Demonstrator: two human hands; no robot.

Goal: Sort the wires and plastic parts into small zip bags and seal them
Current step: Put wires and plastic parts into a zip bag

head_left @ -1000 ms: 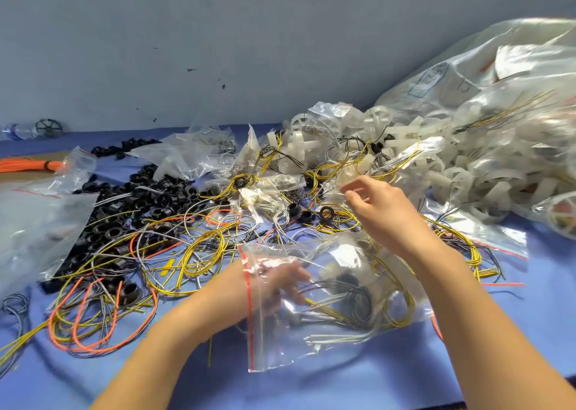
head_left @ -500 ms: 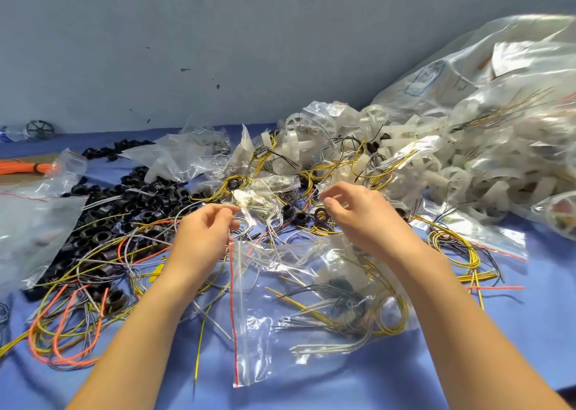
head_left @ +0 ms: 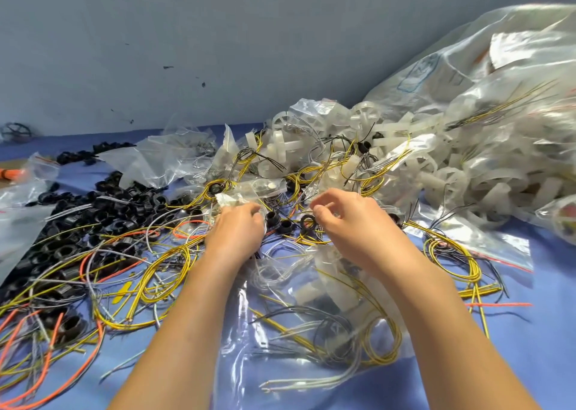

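left hand point(head_left: 238, 232): knuckles up, fingers curled down into the clutter at the zip bag's far end. What they grip is hidden, cannot tell.
right hand point(head_left: 349, 219): thumb and forefinger tips drawn together, other fingers curled. Cannot tell if anything is pinched.
zip bag point(head_left: 249, 356): clear, lying flat on the blue table point(head_left: 530, 363), between and under both forearms.
bag contents: yellow wire coil point(head_left: 383, 344), grey wires, white plastic part point(head_left: 314, 291).
between hands: black ring point(head_left: 308, 222) on the table, touching neither hand.
left side: loose wires point(head_left: 149, 282) tangled over black rings pile point(head_left: 103, 210).
right side: white plastic wheels point(head_left: 467, 172), big clear sack point(head_left: 498, 76) behind.
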